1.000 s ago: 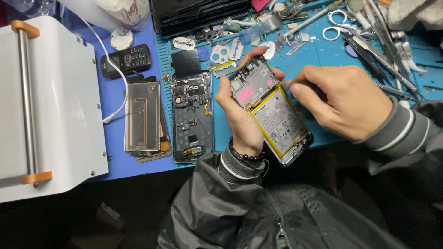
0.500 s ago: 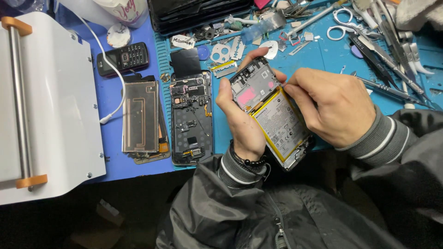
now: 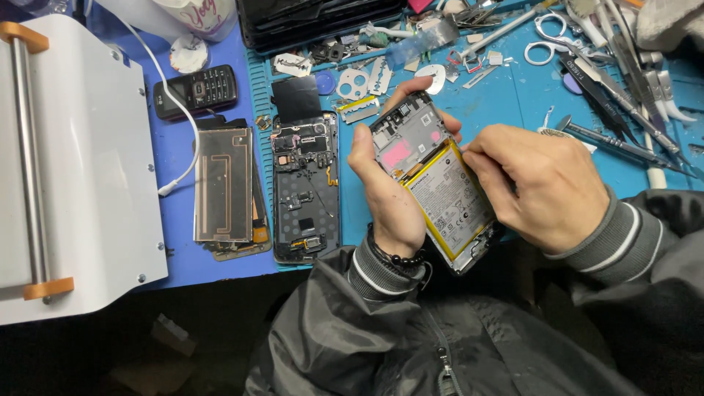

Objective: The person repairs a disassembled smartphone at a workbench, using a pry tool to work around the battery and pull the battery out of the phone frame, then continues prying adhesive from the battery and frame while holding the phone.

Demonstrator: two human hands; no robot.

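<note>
My left hand grips an opened smartphone by its left edge, fingers wrapped over the top. The phone's back is off, showing a white battery with a yellow border and a pink patch near the top. My right hand rests against the phone's right edge, fingertips pinched at the upper right corner of the battery; whether they hold a small tool is hidden. A second stripped phone frame lies flat on the blue mat just left of my left hand.
A copper-coloured back panel lies left of the frame. A small black keypad phone and white cable sit further back. A white machine fills the left. Scissors, tweezers, screwdrivers and small parts crowd the back right.
The held phone and both hands have shifted slightly rightward in view; my right fingertips stay pinched at the battery's upper right corner. Nothing on the mat has moved.
</note>
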